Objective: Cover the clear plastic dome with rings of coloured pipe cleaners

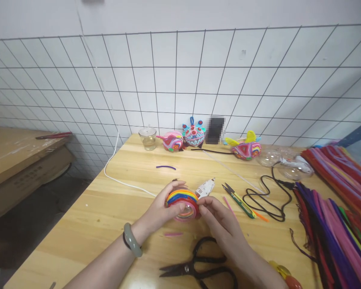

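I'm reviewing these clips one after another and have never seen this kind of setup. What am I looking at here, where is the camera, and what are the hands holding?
There is no machine: a person works with two bare hands, filmed by one camera worn on the head, looking forward and down. The left hand, with a grey-green bangle on its wrist, cups a clear ball wrapped in rainbow pipe cleaners. The right hand pinches the ball's edge. They work over a light wooden table against a white tiled wall. Near the hands lie black scissors, small green-handled snips, a white glue gun and a black cord. Bundles of coloured pipe cleaners lie at the right; three finished colourful figures and a small glass jar stand by the wall.
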The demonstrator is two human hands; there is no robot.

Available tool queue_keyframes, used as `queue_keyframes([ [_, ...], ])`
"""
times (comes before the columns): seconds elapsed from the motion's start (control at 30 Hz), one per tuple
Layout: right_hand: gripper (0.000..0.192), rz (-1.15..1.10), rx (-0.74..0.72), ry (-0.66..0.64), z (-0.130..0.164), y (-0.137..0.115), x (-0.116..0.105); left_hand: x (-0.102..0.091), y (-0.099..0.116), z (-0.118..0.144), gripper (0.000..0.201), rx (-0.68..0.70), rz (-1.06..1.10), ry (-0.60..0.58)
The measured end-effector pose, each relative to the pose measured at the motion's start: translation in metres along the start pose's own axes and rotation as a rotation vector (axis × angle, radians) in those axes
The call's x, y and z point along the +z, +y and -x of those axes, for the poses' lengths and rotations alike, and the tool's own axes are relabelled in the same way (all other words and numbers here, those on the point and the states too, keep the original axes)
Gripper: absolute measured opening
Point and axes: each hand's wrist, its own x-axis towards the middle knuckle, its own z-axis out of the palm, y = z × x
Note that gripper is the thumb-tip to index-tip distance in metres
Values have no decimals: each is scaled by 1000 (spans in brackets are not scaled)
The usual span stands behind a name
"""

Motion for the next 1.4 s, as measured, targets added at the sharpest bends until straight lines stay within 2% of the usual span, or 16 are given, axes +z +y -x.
queue_keyframes([
  [0.2, 27, 91, -28, 77, -1, 1, -3, -4, -6, -2, 53, -22, 160, 118],
  [0.4, 28, 230, -43, 138, -1, 4, -4, -7, -4, -7, 41, 0, 332, 198],
  [0.63, 28, 336, -144, 134, -2, 5, -4, -17, -5, -14, 35, 44, 486, 218],
  [0.9, 47, 427, -265, 31, 4, 10, -4, -21, -4, -15, 35, 63, 492, 220],
  [1.23, 40, 604, -502, -64, 7, 18, -2, -23, -6, -18, 32, 71, 609, 254],
  [1.33, 19, 699, -658, -55, 8, 17, -2, -25, -5, -20, 30, 80, 672, 295],
  [1.4, 21, 775, -775, -22, 8, 15, 0, -27, -4, -21, 28, 90, 718, 331],
])
